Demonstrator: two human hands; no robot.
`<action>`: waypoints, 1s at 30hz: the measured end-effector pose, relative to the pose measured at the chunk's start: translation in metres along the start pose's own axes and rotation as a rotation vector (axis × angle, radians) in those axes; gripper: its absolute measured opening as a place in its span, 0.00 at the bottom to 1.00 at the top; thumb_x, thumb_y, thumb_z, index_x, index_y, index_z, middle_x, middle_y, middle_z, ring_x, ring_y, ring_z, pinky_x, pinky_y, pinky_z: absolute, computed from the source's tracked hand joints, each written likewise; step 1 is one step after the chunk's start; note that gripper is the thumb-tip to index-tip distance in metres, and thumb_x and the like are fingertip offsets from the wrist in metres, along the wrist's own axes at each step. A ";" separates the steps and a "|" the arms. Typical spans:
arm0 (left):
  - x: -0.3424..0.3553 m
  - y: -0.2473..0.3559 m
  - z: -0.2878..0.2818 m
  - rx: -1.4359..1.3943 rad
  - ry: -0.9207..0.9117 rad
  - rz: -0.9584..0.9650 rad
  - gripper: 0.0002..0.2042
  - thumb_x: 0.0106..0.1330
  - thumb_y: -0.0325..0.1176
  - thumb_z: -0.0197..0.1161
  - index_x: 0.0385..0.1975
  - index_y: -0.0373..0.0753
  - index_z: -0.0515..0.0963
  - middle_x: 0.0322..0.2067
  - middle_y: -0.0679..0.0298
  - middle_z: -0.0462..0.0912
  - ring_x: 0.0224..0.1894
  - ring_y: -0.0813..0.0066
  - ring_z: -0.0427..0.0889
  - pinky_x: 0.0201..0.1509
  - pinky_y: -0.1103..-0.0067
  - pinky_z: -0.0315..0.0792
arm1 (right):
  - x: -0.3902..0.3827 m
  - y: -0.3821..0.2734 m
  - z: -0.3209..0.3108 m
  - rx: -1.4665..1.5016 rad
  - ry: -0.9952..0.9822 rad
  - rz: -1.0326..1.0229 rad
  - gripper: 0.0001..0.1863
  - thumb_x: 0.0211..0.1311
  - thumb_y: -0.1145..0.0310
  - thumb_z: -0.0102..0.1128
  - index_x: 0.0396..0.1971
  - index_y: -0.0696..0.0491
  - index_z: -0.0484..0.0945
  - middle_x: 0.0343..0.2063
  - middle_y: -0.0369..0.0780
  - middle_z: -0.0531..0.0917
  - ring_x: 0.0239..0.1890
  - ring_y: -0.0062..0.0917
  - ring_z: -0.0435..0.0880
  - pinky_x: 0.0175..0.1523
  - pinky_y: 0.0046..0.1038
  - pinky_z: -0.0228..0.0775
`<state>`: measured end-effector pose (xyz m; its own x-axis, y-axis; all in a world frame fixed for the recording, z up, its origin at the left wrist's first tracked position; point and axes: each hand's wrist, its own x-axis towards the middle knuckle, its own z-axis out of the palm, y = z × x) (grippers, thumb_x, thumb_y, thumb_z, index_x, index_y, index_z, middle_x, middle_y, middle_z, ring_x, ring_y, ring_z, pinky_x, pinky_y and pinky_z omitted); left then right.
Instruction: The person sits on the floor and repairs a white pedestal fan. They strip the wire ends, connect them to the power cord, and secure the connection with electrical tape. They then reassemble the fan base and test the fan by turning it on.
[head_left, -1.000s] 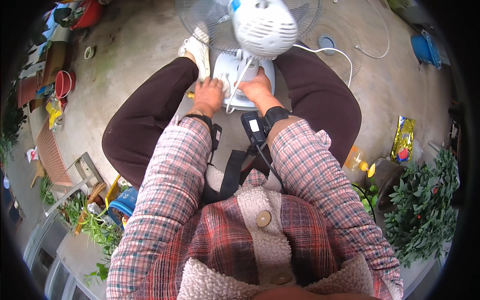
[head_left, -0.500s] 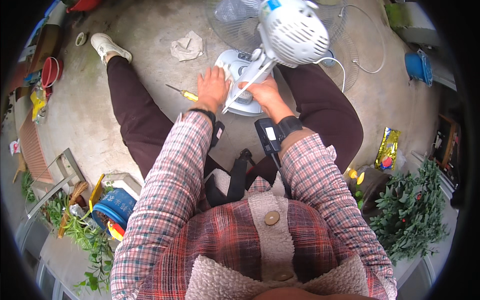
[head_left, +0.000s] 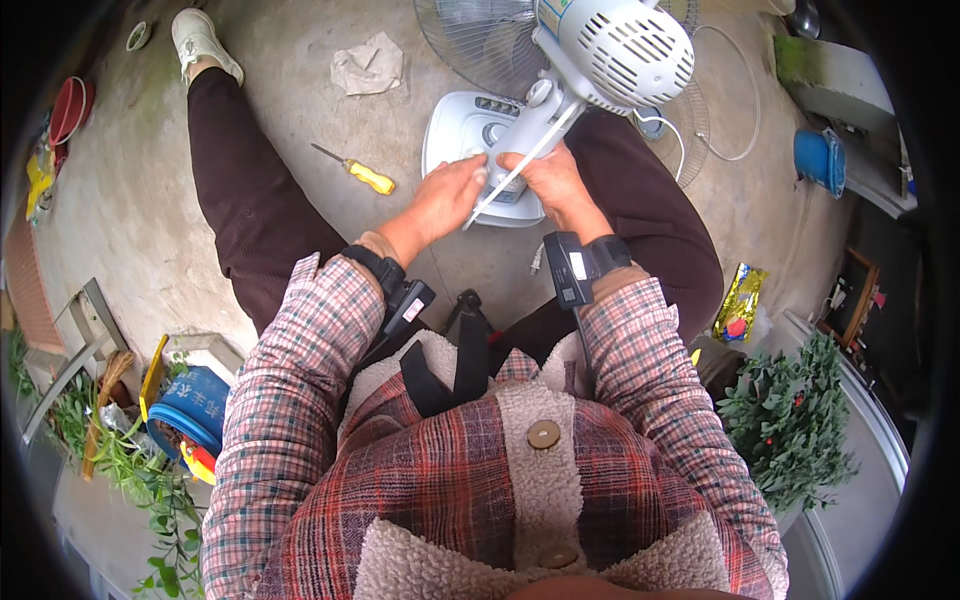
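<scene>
A white and grey electric fan (head_left: 520,130) stands between my legs, its motor housing tilted toward the right and its wire grille at the far side. My right hand (head_left: 556,186) is wrapped round the fan's stem just above the base (head_left: 450,128). From the left, my left hand (head_left: 448,200) reaches to the stem over the base, fingers bent together. A bit of white shows at its fingertips, too small to name. Left of the base, a screwdriver (head_left: 368,176) with a yellow handle lies on the concrete floor.
A crumpled beige cloth (head_left: 368,66) lies beyond the screwdriver. Behind the fan on the right are a loose wire grille (head_left: 692,130) and a white cord (head_left: 752,120). A blue bucket (head_left: 190,405) and plants stand at lower left, a leafy shrub (head_left: 790,420) at lower right.
My left hand has moved from the base's left side to the stem, its fingers now drawn in. The fan's head sits farther right in view. My right hand keeps its hold on the stem.
</scene>
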<state>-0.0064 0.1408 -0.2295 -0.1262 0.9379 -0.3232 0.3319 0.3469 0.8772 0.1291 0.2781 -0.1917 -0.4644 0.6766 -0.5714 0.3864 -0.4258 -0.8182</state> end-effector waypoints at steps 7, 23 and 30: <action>0.021 0.047 0.000 -1.074 0.071 -0.331 0.21 0.76 0.39 0.46 0.60 0.30 0.69 0.55 0.58 0.76 0.58 0.70 0.72 0.65 0.76 0.62 | -0.003 -0.007 0.000 -0.108 0.028 0.050 0.39 0.42 0.68 0.76 0.57 0.56 0.68 0.49 0.42 0.79 0.51 0.28 0.78 0.55 0.30 0.71; 0.049 0.042 -0.014 -0.594 0.149 -0.025 0.20 0.69 0.26 0.56 0.61 0.34 0.70 0.50 0.58 0.79 0.47 0.77 0.79 0.53 0.81 0.73 | 0.010 0.000 0.004 0.017 -0.036 0.029 0.41 0.45 0.71 0.76 0.60 0.55 0.64 0.53 0.41 0.77 0.55 0.27 0.76 0.59 0.30 0.69; 0.059 0.077 -0.009 -0.021 0.376 0.253 0.32 0.60 0.31 0.68 0.64 0.33 0.64 0.59 0.48 0.71 0.60 0.57 0.73 0.63 0.72 0.68 | 0.000 -0.013 0.010 -0.101 -0.103 -0.219 0.40 0.55 0.66 0.69 0.66 0.52 0.59 0.60 0.40 0.71 0.60 0.27 0.70 0.61 0.29 0.66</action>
<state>0.0030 0.2232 -0.1779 -0.3751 0.9256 0.0503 0.3772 0.1028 0.9204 0.1165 0.2781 -0.1823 -0.6222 0.6794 -0.3890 0.3432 -0.2099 -0.9155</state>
